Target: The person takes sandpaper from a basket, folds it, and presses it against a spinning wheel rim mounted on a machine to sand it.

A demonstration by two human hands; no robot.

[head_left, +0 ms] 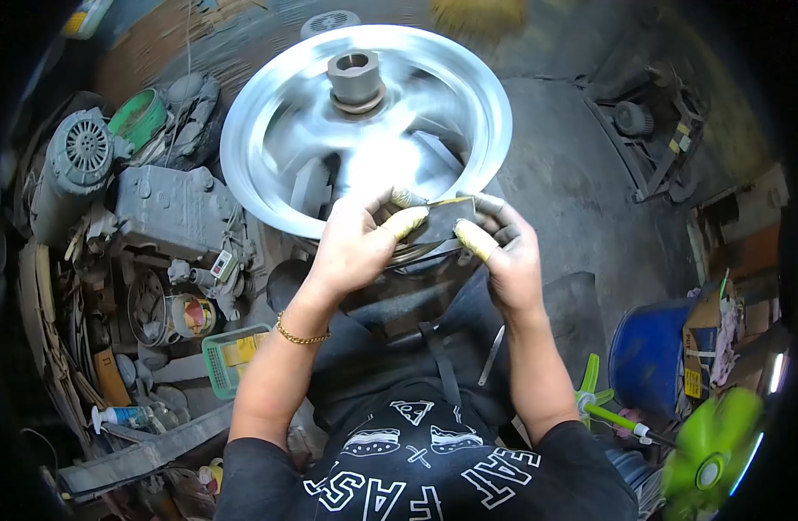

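A silvery alloy wheel (243,148) lies before me, its spokes smeared as if spinning, with a large hex nut (354,76) at its hub. Over the rim's near edge, both hands hold a dark, flat sheet that looks like sandpaper (440,224). My left hand (360,239) pinches its left side between thumb and fingers. On the opposite side, my right hand (510,252) grips it the same way. Yellow wrapping covers several fingertips. Whether the sheet touches the rim I cannot tell.
Dusty motors (79,152) and a grey machine housing (177,208) crowd the left side. A green basket (216,365) sits near my left forearm. At right stand a blue drum (646,356), a green fan (711,460) and a metal frame (650,165) on the floor.
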